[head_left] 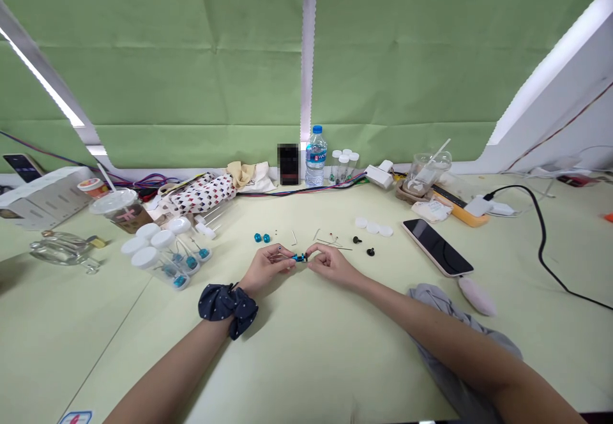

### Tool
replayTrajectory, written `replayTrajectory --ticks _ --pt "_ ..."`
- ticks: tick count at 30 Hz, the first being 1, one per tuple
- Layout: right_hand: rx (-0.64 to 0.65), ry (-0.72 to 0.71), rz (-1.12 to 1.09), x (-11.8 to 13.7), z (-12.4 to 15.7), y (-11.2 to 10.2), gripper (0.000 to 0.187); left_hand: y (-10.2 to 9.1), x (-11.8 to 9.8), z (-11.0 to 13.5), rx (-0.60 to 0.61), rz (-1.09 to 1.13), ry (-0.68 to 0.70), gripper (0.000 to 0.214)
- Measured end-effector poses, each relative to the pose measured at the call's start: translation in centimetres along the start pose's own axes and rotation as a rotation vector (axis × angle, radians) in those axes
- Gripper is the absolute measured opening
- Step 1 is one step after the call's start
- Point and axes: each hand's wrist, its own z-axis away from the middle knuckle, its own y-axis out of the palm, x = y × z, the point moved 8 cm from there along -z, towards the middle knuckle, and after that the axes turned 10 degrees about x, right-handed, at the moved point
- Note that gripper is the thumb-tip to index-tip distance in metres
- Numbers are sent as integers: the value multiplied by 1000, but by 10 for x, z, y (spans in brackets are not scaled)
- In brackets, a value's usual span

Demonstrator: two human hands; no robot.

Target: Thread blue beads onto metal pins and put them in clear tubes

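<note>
Both my hands meet at the middle of the pale green table (306, 360). My left hand (266, 267), with a dark dotted scrunchie (227, 308) on its wrist, pinches one end of a small blue part (299, 257). My right hand (331, 264) pinches the other end, fingers curled. Just beyond lie two blue beads (262, 238), thin metal pins (330, 242) and two small black knobs (363, 246).
Clear vials with white caps (160, 255) lie at the left beside a lidded drink cup (119, 209). Three white caps (373, 227), a phone (437, 246) and a black cable (543, 239) are at the right. A water bottle (315, 157) stands at the back. Grey cloth (443, 322) lies under my right forearm.
</note>
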Motion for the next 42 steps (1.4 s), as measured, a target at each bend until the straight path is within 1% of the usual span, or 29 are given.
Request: replayTrajectory --ticks 3,6,15,19,22,25,31,35,39,42 --pt "-19 4 39 -1 0 -1 23 0 0 0 0 -7 -2 27" --pt "-53 15 19 -3 0 -3 25 0 0 0 4 -15 -1 28" --pt "-67 61 9 -3 0 -3 31 0 1 -1 23 -20 14 25" --pt "-57 38 -1 0 0 -3 30 0 1 -1 24 -27 25 25" --pt "-53 56 0 -1 0 -2 32 0 2 -1 20 -32 12 26" --pt "-58 59 -2 -1 -1 -2 29 -1 3 -1 18 -32 13 26" --pt "-46 67 11 -3 -2 -2 32 -1 5 -1 13 -41 22 26" --pt "-45 61 14 -2 -2 -2 29 0 3 -1 15 -43 21 26" --pt "-31 65 27 -4 -4 -2 33 -1 3 -1 4 -46 10 26" --pt "-23 64 30 -5 -4 -1 29 -2 5 -2 2 -41 7 26"
